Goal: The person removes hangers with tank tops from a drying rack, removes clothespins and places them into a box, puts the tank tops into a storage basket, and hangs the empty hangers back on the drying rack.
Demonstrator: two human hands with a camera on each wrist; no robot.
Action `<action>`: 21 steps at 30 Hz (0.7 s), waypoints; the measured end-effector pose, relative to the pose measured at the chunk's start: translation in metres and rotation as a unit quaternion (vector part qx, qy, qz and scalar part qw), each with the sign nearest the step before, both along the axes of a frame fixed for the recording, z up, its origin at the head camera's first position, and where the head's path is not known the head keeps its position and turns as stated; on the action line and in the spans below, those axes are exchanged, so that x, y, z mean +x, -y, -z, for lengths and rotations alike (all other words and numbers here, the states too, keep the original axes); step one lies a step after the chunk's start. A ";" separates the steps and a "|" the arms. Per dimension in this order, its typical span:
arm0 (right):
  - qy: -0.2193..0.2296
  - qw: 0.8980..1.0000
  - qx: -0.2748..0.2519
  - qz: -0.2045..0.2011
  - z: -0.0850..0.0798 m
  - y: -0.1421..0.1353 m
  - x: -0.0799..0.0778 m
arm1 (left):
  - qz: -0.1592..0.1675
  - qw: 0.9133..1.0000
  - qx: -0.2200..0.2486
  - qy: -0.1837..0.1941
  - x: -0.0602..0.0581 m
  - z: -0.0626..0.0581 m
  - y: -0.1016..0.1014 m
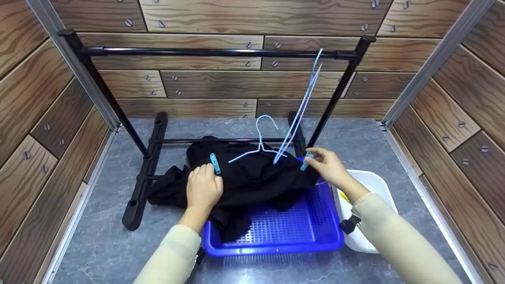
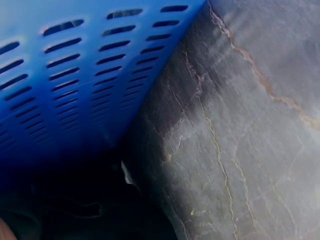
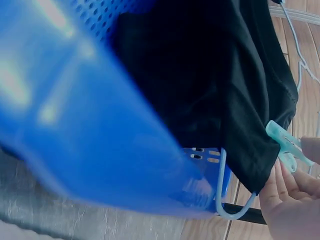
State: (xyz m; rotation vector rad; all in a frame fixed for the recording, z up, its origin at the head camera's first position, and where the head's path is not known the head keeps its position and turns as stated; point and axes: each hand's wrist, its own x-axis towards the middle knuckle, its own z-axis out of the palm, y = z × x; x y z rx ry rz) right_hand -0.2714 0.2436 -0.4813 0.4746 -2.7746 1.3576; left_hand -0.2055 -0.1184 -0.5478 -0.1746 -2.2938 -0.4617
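A black garment hangs over a light blue wire hanger, whose hook stands up at the middle. My left hand grips the garment's left part with curled fingers, just below a teal clothespin clipped on the cloth. At the right end my right hand pinches a second teal clothespin between thumb and fingers, at the cloth's edge. The hanger's rounded end pokes out below that edge in the right wrist view. The left wrist view hides most of the left hand.
A blue perforated basket stands under the garment. Beside it is a white tub with something yellow inside. Behind rises a black garment rack, with light blue hangers on its rail. Wood-patterned walls enclose the grey floor.
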 end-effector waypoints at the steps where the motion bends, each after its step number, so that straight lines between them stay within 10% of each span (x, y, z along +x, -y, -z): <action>1: 0.003 1.000 -0.009 0.000 0.000 0.000 0.000 | 0.002 1.000 -0.001 0.000 0.000 0.000 0.000; 21: 0.111 0.973 -0.201 0.033 0.006 0.008 -0.001 | 0.006 1.000 0.003 -0.017 -0.001 0.001 -0.001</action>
